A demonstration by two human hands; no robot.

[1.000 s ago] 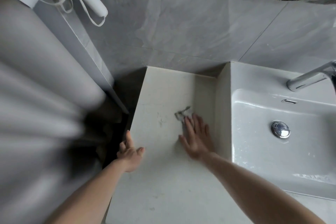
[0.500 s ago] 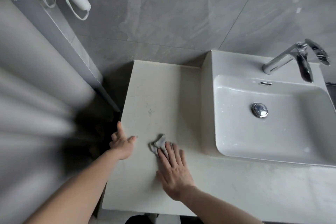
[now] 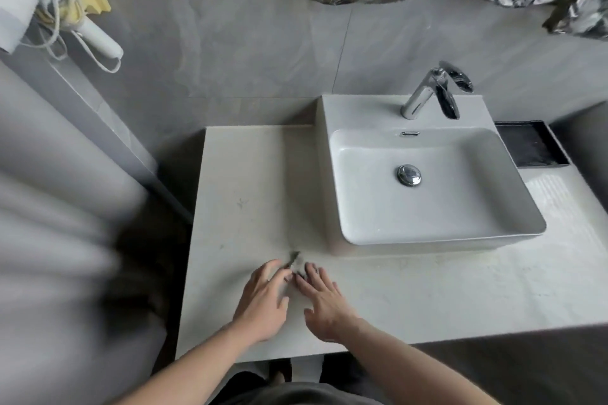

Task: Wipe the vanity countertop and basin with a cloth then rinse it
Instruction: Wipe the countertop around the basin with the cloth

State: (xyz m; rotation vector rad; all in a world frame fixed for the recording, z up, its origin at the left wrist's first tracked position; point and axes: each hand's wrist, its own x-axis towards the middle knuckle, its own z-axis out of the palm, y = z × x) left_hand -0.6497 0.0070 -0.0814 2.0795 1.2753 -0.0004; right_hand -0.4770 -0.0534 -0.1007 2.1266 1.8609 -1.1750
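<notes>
Near the front edge of the pale stone countertop (image 3: 427,299), the left hand (image 3: 263,302) and right hand (image 3: 324,301) are lying flat with fingers spread, fingertips pressing a small crumpled grey cloth (image 3: 297,262), while beyond sit the glossy rectangular white basin (image 3: 441,233) and chrome faucet (image 3: 431,92)

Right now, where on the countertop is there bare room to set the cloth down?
The countertop is bare left of the basin up to the wall, and along the front strip below the basin. Crowded only where left hand and right hand meet over the cloth.
</notes>
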